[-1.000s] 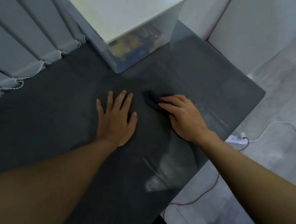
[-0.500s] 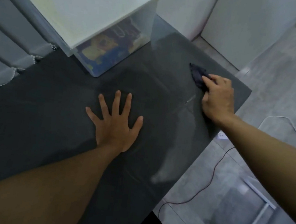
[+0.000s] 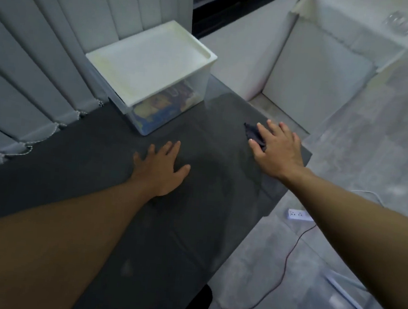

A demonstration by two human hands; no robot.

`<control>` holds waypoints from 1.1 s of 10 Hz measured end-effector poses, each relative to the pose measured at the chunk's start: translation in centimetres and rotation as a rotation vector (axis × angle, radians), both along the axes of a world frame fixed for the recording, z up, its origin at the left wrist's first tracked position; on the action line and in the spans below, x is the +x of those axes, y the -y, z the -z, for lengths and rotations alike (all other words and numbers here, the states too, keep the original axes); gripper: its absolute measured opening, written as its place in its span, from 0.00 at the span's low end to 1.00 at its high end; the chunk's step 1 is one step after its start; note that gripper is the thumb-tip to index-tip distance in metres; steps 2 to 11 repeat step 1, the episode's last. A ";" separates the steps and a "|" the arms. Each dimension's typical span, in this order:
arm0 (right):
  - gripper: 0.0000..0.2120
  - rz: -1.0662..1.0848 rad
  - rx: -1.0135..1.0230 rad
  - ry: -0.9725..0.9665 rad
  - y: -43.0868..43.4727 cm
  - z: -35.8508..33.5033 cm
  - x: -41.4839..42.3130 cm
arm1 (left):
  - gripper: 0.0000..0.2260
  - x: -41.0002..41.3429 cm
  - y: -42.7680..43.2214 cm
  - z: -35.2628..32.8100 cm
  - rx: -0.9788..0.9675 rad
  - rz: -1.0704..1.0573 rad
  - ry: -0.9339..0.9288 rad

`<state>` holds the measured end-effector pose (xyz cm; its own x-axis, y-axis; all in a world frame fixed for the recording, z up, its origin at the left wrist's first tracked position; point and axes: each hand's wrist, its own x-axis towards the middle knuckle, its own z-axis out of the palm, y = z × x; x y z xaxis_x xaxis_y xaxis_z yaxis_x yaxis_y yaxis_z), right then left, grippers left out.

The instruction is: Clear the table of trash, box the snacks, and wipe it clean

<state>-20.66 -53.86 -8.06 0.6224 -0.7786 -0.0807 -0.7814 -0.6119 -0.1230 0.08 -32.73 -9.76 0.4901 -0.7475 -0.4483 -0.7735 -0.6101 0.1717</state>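
A dark cloth lies on the dark grey table near its far right edge. My right hand presses flat on the cloth with straight, spread fingers and covers most of it. My left hand rests flat on the table's middle, fingers straight, holding nothing. A clear plastic box with a white lid stands at the table's far end, with colourful snack packets showing through its wall.
Grey vertical blinds hang along the table's left side. White cabinets stand beyond the table. On the floor to the right lie a white power strip and a thin dark cable.
My right hand has carried the cloth from the table's middle out to the far right edge, and its fingers have spread flat over it. My left hand has stayed flat on the table.
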 end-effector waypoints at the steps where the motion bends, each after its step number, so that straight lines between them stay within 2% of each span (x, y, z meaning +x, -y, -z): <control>1: 0.31 -0.017 0.014 0.054 -1.8 -3.7 1.5 | 0.34 0.5 0.3 -4.9 -0.153 0.073 0.064; 11: 0.31 -0.017 0.014 0.054 -1.8 -3.7 1.5 | 0.34 0.5 0.3 -4.9 -0.153 0.073 0.064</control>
